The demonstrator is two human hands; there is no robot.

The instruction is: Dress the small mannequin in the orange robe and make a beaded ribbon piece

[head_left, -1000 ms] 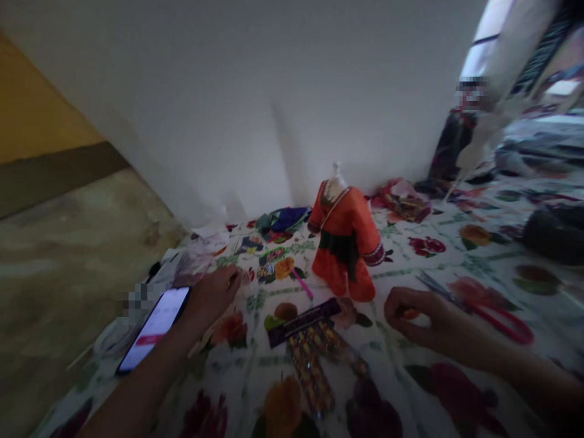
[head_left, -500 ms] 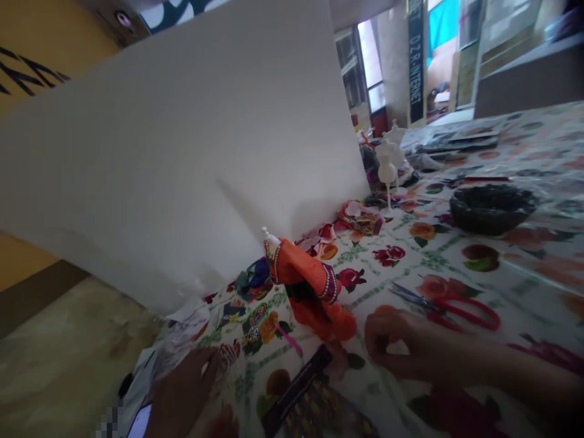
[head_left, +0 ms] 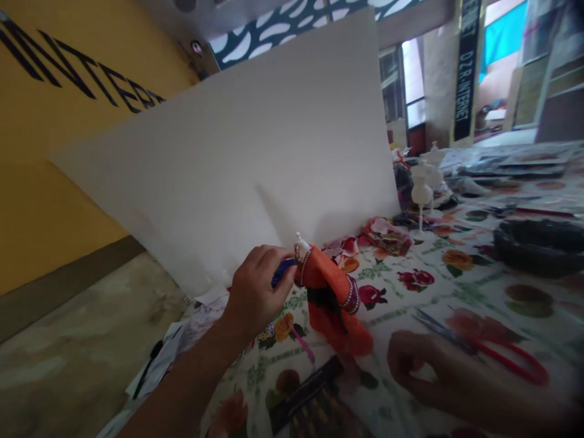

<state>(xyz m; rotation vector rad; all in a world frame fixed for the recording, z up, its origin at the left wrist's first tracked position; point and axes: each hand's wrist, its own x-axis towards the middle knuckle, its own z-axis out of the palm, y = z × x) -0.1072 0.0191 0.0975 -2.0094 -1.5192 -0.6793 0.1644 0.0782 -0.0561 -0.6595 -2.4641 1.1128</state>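
My left hand (head_left: pixel 258 289) is up at the neck of a small orange doll dress (head_left: pixel 331 298), and its fingers close on a piece of blue cloth (head_left: pixel 283 272). The dress has beaded trim and a dark sash, and it stands on a miniature dress form with a white tip (head_left: pixel 298 238). My right hand (head_left: pixel 424 371) rests low on the floral tablecloth (head_left: pixel 438 283), fingers curled, and whatever they hold is hidden. Just beyond it lie red-handled scissors (head_left: pixel 483 347). Below the dress are a pink-stemmed paper flower (head_left: pixel 292 328) and a dark card packet (head_left: pixel 305 394).
A white board (head_left: pixel 228 176) stands behind the dress, against a yellow wall. Fabric scraps (head_left: pixel 387 237) lie at its foot. Further right are several white miniature dress forms (head_left: pixel 422 188) and a dark woven basket (head_left: pixel 541 246). The floor (head_left: pixel 91 304) lies left of the table.
The view has swung up and right, showing more of the room. My left hand has risen from beside the phone to the dress's neck and holds blue cloth. My right hand stays near the scissors.
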